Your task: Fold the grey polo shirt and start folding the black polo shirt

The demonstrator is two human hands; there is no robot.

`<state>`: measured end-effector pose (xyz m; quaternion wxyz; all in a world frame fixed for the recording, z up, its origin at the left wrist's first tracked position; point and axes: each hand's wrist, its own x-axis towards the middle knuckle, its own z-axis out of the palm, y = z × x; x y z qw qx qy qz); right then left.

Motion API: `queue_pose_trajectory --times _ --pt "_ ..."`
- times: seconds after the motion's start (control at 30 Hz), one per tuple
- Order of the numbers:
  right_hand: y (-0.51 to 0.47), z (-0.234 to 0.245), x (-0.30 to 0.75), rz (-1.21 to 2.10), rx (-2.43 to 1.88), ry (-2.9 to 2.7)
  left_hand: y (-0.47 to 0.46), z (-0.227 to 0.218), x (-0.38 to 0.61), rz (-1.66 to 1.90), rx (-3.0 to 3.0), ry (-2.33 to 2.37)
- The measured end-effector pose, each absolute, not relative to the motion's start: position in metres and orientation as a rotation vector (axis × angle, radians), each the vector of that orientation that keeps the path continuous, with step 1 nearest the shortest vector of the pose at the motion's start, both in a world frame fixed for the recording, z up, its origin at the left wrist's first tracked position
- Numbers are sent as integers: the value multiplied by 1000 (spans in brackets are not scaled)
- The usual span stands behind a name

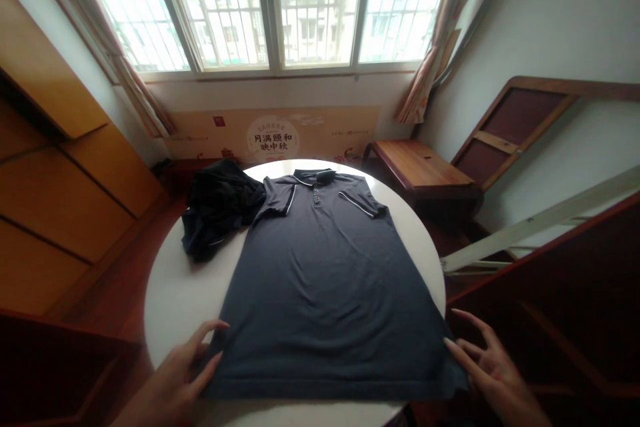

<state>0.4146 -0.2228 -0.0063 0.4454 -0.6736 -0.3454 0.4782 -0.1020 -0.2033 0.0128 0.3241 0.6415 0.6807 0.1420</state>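
Observation:
A dark grey-blue polo shirt [325, 293] lies spread front side up, its collar at the far end and its hem toward me. Both short sleeves are folded inward over the chest, showing white-trimmed cuffs. Beside the hem's left corner is my left hand [183, 367], thumb and index finger apart at the fabric edge. My right hand [493, 360] is at the right corner, its index finger stretched out and its thumb touching the cloth. Some lower fingers of both hands are partly hidden.
The shirt rests on a round white table [173, 293]. A crumpled black garment [220, 203] lies at its left. Wooden cabinets [55, 193] stand on the left, a low wooden bench [425, 163] at the back right. Beyond are a printed panel [210, 130] and barred windows.

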Motion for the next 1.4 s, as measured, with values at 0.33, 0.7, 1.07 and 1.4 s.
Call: queue_pose_trajectory --times 0.33,0.7,1.07,1.4 --pt "-226 -7 433 1246 -1724 -1091 -198 18 -128 276 1507 1598" --pt "49 92 384 567 -1666 -1814 75 104 -45 616 2222 1620" --pt "257 41 323 406 -1869 -1969 262 34 32 608 2063 1908" --pt "284 23 310 283 -1996 -2064 297 12 34 651 2012 1931"
